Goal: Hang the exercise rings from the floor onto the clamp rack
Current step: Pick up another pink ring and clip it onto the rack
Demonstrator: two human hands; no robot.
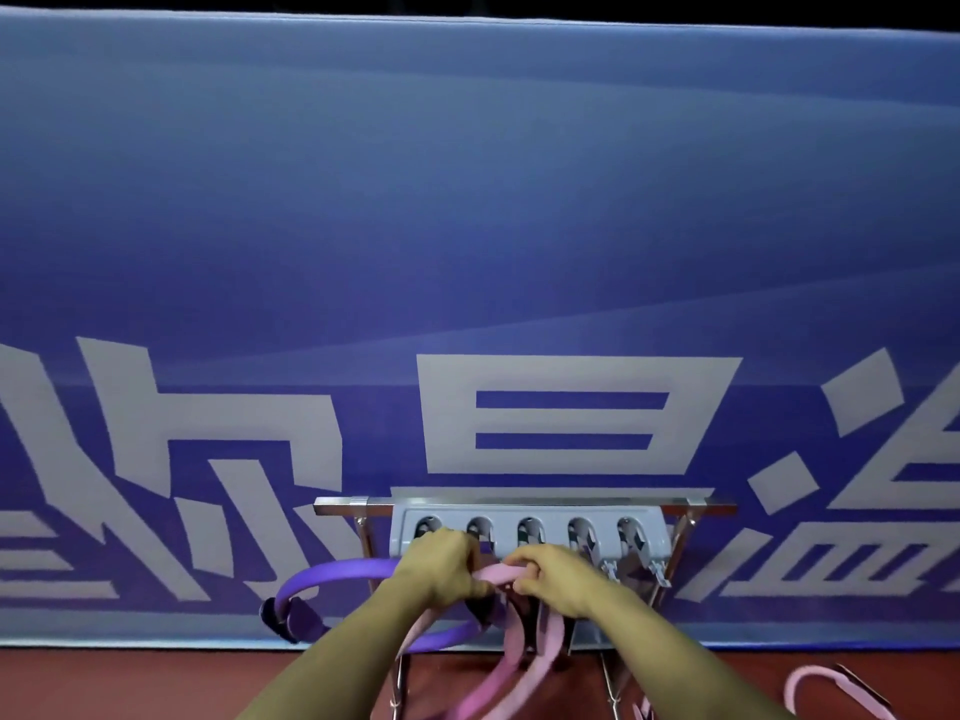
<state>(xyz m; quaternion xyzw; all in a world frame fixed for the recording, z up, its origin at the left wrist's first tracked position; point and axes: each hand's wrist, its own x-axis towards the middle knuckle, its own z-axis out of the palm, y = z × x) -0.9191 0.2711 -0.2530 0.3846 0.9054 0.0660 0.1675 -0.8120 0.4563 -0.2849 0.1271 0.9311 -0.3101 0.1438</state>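
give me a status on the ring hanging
Left hand and right hand both closed on pink ring at clamp rack. Purple ring hangs left. Another pink ring on floor.

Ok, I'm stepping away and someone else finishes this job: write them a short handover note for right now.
Left hand: closed on the purple ring at the rack, near its left clamps.
Right hand: fingers closed on a pink ring, just below the middle clamps.
Done: both rings are up at the rack; whether either is clamped is hidden by the hands.
Left: seat both, then hang the pink ring on the floor, lower right. The two right clamps look free.
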